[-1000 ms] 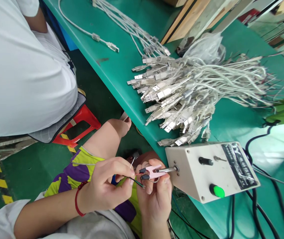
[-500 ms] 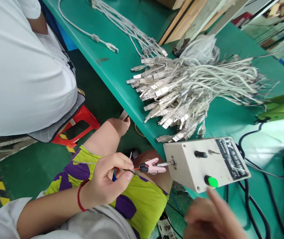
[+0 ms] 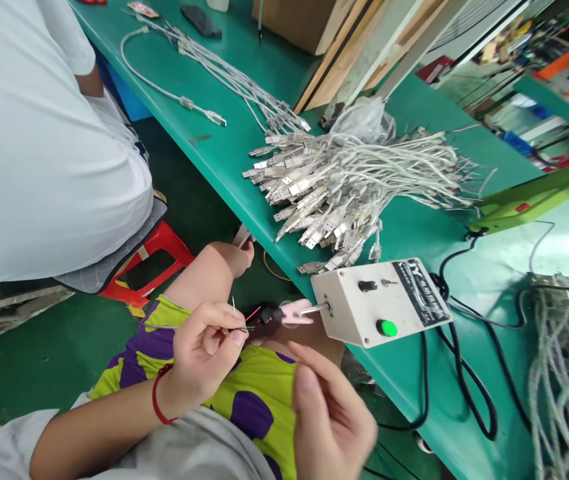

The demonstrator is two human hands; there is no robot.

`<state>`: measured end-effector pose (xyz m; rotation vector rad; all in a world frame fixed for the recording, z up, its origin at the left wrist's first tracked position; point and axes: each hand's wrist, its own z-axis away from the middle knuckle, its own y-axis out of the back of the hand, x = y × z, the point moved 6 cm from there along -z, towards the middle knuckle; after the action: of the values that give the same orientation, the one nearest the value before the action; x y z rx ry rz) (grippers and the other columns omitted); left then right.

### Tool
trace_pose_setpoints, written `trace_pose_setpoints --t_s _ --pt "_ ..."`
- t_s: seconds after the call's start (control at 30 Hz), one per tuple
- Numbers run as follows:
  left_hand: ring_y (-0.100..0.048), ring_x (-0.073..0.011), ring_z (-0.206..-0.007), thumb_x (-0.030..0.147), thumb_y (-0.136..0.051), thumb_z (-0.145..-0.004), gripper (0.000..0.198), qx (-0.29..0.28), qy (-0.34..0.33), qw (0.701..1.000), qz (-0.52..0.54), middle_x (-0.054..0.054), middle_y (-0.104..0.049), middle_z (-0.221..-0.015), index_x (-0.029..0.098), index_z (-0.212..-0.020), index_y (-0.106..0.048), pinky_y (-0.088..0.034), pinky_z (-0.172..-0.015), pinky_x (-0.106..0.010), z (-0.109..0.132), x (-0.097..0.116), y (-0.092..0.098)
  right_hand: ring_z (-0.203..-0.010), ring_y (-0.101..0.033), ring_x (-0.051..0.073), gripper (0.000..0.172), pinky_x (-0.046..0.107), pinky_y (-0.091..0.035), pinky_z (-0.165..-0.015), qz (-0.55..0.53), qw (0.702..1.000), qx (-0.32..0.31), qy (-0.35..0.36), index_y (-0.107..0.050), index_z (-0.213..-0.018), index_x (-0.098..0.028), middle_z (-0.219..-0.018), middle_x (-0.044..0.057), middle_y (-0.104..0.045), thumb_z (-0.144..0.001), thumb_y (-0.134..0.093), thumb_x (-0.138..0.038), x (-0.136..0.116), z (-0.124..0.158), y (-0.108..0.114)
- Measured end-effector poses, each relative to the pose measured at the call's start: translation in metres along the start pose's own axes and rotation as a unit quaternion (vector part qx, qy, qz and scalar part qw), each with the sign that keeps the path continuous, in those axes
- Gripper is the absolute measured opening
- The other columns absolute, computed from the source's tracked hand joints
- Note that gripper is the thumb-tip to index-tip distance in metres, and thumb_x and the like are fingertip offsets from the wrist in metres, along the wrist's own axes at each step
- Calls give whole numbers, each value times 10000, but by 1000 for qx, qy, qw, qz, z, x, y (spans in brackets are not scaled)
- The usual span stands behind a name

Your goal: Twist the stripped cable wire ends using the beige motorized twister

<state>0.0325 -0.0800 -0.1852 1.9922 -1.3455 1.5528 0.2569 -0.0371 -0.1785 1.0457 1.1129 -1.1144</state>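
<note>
Thumb and fingers of my left hand [image 3: 209, 347] are pinched around the end of a thin grey cable [image 3: 164, 327]. Fine wires fan out from the grip: a white one [image 3: 234, 305] points up, a red one [image 3: 253, 313] slants toward the clip, and dark and green ones lie lower. Just right of them is a pink clip with black jaws [image 3: 295, 313], mounted on the metal shaft of a white control box [image 3: 349, 303]. The box carries a lit green button [image 3: 388, 328]. My right hand [image 3: 332, 420], slightly blurred, is below the clip, thumb and forefinger apart, apparently holding nothing.
A large pile of USB cables [image 3: 334, 187] lies on the green table [image 3: 204, 157] behind the box. Black cords and a bundle of pale cables [image 3: 564, 380] are at the right. A co-worker in a white shirt [image 3: 49, 147] sits at left, near a red stool [image 3: 149, 267].
My right hand has moved left, from beside the box's green button to below the clip. The red wire, earlier reaching the clip's jaws, now appears apart from them. The view has shifted.
</note>
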Motion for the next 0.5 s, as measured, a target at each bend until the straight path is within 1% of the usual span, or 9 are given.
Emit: trace_pose_setpoints --t_s 0.07,0.1,0.17,0.23,0.33,0.4,0.5 --pt "-732 -150 -767 116 -721 -1078 106 -33 -7 999 -12 -31 -756 -876 217 -1106 -739 -626 -709 -219 1 7 -2 -571 -491 125 319 250 -399 -515 -38 998 -25 -48 -946 -1132 -225 -685 16 -650 -976 -941 -503 6 3 -39" --pt "-712 -148 -732 125 -715 -1079 100 -53 -7 998 -21 -35 -755 -878 217 -1110 -737 -611 -680 -223 1 9 -4 -579 -490 113 351 233 -412 -538 -66 995 -29 -74 -947 -1122 -231 -670 2 -625 -963 -949 -543 8 3 -52" --pt "-645 -135 -650 139 -717 -1067 90 -92 -10 995 -43 -36 -750 -865 221 -1102 -728 -559 -614 -227 2 14 -8 -584 -488 93 372 202 -431 -567 -123 986 -31 -110 -949 -1079 -247 -648 -19 -595 -919 -984 -582 10 0 -69" --pt "-576 -123 -598 130 -714 -1049 108 -127 -21 990 -59 -22 -744 -833 226 -1099 -715 -507 -573 -226 3 18 -12 -563 -470 80 362 182 -429 -554 -149 982 -31 -114 -947 -978 -246 -627 -21 -596 -874 -1018 -586 8 -4 -72" --pt "-530 -122 -578 104 -677 -1033 150 -170 -35 983 -53 -3 -724 -785 229 -1112 -701 -472 -558 -231 1 19 -18 -545 -479 83 380 180 -458 -538 -149 983 -34 -106 -934 -849 -233 -600 -1 -619 -826 -1046 -596 3 -11 -68" --pt "-544 -129 -583 114 -685 -1024 140 -187 -43 981 -37 1 -704 -763 229 -1103 -701 -485 -567 -239 -2 18 -20 -562 -516 94 374 191 -503 -568 -154 981 -34 -115 -934 -827 -241 -598 6 -635 -799 -1065 -590 2 -13 -66" --pt "-576 -140 -588 124 -725 -995 139 -196 -44 979 -25 3 -688 -745 234 -1077 -702 -505 -579 -247 -5 15 -20 -569 -546 97 332 197 -517 -587 -171 976 -37 -126 -935 -820 -259 -617 15 -680 -787 -1080 -556 1 -15 -67"
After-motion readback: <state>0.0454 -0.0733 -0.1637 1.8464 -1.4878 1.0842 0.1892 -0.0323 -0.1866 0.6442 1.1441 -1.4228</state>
